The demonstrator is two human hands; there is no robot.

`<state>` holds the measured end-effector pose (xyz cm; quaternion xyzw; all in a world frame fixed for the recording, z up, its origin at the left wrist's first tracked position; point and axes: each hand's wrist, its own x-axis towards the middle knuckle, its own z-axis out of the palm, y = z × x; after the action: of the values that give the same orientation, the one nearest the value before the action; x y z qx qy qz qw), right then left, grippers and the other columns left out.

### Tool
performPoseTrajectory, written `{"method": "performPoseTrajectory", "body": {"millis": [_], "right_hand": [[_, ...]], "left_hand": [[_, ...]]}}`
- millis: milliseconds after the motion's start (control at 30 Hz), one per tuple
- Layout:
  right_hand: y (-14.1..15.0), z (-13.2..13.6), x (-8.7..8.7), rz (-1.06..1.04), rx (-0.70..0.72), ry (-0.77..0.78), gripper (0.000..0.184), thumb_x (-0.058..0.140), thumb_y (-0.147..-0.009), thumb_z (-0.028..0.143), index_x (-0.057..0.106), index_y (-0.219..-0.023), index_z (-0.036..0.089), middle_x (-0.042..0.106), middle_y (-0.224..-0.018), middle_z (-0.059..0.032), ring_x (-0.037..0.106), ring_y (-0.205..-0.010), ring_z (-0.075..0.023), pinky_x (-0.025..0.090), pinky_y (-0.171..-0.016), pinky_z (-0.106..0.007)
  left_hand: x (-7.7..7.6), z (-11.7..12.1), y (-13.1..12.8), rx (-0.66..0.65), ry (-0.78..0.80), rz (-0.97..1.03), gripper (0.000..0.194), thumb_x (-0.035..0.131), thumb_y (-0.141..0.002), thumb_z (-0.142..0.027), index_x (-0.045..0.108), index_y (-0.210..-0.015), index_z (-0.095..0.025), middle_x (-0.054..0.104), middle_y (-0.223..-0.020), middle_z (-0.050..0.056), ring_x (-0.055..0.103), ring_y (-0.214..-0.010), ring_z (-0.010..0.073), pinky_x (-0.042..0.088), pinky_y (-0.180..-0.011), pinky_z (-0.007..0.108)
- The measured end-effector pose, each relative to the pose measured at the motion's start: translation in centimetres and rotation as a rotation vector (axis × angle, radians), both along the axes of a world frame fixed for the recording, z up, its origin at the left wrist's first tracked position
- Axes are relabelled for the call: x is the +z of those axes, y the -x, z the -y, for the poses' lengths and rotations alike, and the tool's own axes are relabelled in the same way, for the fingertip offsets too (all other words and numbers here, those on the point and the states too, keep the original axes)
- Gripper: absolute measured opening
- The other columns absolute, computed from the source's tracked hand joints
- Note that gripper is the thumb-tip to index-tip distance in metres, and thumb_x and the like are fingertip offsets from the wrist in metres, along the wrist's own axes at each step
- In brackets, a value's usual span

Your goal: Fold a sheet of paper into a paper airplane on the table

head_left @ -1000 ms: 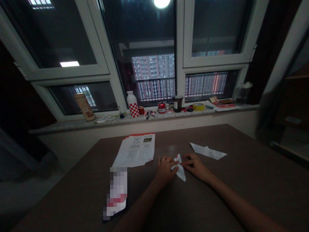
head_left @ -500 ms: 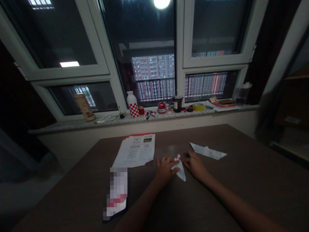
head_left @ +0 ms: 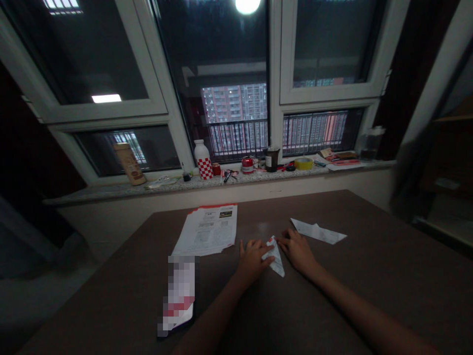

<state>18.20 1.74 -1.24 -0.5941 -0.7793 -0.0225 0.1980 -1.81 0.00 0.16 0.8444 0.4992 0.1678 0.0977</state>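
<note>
The right hand (head_left: pixel 297 252) has eased back toward the lower right of the frame, its fingertips (head_left: pixel 281 240) now just at the folded paper's edge. The smooth brown desk (head_left: pixel 380 256) carries a printed leaflet (head_left: pixel 205 229) and a creased paper strip (head_left: pixel 318 231). At lower centre, the pointed folded paper (head_left: pixel 275 260) sits under the left hand (head_left: pixel 253 261), the two grips apart, neither visibly clamped — light paper could slip or spring open if that pressure lifts.
</note>
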Motion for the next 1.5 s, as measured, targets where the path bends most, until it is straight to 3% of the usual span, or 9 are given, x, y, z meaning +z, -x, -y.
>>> {"method": "performPoseTrajectory", "body": {"millis": [267,400,600,900,1067,1233,1500], "right_hand": [[0.1,-0.4,-0.6,-0.036,-0.054,-0.017,0.034,0.043,-0.095,0.036,0.058,-0.126,0.035,0.055,-0.117,-0.0089,0.049,-0.108,-0.0281,0.040,-0.088,-0.041],[-0.6,-0.8,-0.8,-0.144,-0.006,-0.006,0.037,0.047,-0.092,0.029,0.056,-0.128,0.032,0.055,-0.116,-0.0082,0.050,-0.111,-0.0259,0.040,-0.091,-0.039],[-1.2,-1.1,-0.9,-0.284,0.133,-0.026,0.024,0.051,-0.090,0.028,0.069,-0.107,0.030,0.058,-0.113,-0.0056,0.052,-0.109,-0.0219,0.040,-0.095,-0.036],[-0.7,-0.6,-0.3,-0.257,0.118,0.025,0.018,0.060,-0.086,0.037,0.070,-0.099,0.031,0.059,-0.109,-0.0045,0.052,-0.108,-0.0235,0.039,-0.094,-0.040],[-1.0,-0.8,-0.4,-0.236,0.126,0.072,0.022,0.062,-0.082,0.038,0.068,-0.102,0.032,0.058,-0.113,-0.0038,0.051,-0.109,-0.0238,0.038,-0.095,-0.041],[-1.3,-0.8,-0.5,-0.238,0.160,0.102,0.026,0.063,-0.080,0.035,0.066,-0.106,0.031,0.057,-0.118,-0.0040,0.049,-0.114,-0.0239,0.038,-0.097,-0.041],[-1.6,-0.8,-0.5,-0.203,0.172,0.122,0.027,0.061,-0.083,0.038,0.063,-0.109,0.032,0.055,-0.122,-0.0030,0.049,-0.114,-0.0236,0.038,-0.097,-0.042]], "left_hand": [[-0.1,0.1,0.1,0.003,-0.004,-0.018,0.039,0.049,-0.091,-0.053,0.053,-0.128,-0.043,0.059,-0.123,-0.001,0.042,-0.122,0.0264,0.007,-0.110,0.066],[-0.1,0.1,0.1,0.005,-0.006,-0.044,0.040,0.048,-0.091,-0.053,0.050,-0.130,-0.045,0.056,-0.127,-0.002,0.040,-0.124,0.0268,0.009,-0.110,0.067],[-0.5,-0.1,0.0,0.026,-0.033,-0.036,0.039,0.051,-0.091,-0.052,0.052,-0.129,-0.045,0.055,-0.130,-0.003,0.039,-0.125,0.0272,0.009,-0.110,0.067],[-0.6,0.0,0.0,0.031,-0.033,-0.011,0.037,0.050,-0.091,-0.053,0.054,-0.126,-0.046,0.055,-0.133,-0.004,0.039,-0.126,0.0279,0.010,-0.108,0.070],[-1.1,-0.2,0.0,0.029,-0.041,-0.057,0.038,0.045,-0.093,-0.053,0.048,-0.131,-0.049,0.050,-0.141,-0.007,0.029,-0.137,0.0299,0.007,-0.107,0.074],[-1.1,-0.3,0.2,-0.012,-0.068,-0.095,0.041,0.040,-0.095,-0.053,0.045,-0.135,-0.046,0.042,-0.148,-0.009,0.018,-0.144,0.0304,0.004,-0.110,0.070],[-0.8,-0.2,0.1,-0.005,-0.065,-0.120,0.042,0.037,-0.095,-0.053,0.044,-0.136,-0.046,0.040,-0.149,-0.009,0.014,-0.145,0.0310,0.005,-0.111,0.070]]}}
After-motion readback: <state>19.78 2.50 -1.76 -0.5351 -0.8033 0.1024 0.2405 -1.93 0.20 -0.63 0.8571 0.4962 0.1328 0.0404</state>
